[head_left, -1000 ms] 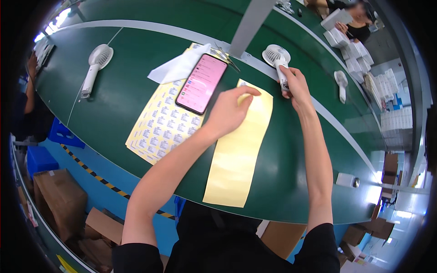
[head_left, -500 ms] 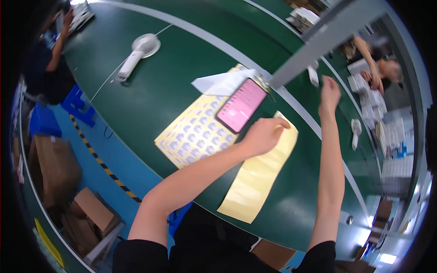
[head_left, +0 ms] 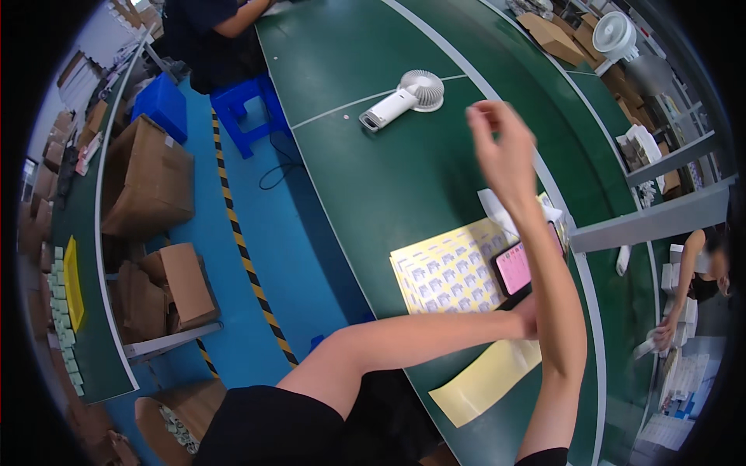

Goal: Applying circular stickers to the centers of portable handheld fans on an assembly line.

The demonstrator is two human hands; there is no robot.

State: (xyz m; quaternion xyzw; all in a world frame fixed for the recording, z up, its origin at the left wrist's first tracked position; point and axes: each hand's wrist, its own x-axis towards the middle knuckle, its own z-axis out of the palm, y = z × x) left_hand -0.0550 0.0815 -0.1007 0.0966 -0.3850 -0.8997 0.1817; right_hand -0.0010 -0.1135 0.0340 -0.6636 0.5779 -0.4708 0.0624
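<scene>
My right hand (head_left: 503, 155) is raised over the green table, its fingers bent in a pinch near a white handheld fan (head_left: 404, 99) that lies on its side. Whatever those fingers hold, if anything, is too small to see. My left hand (head_left: 526, 317) rests by the upper end of a pale yellow strip (head_left: 478, 384); the right forearm crosses over it and hides its fingers. Beyond the left hand lie stacked sticker sheets (head_left: 443, 272) with grey-blue prints. A phone with a pink lit screen (head_left: 514, 269) lies on them, partly covered by my right forearm, beside a crumpled white sheet (head_left: 491, 206).
A grey metal post (head_left: 645, 225) rises at the table's right. To the left are a blue stool (head_left: 247, 116), cardboard boxes (head_left: 151, 175) and striped floor tape (head_left: 241, 233). Co-workers sit at the far end and at the right, where another white fan (head_left: 614, 35) stands.
My head view has turned left, so the table contents appear further right. My right hand has swung left, from beside the post to near the fan. The left hand stays at the yellow strip.
</scene>
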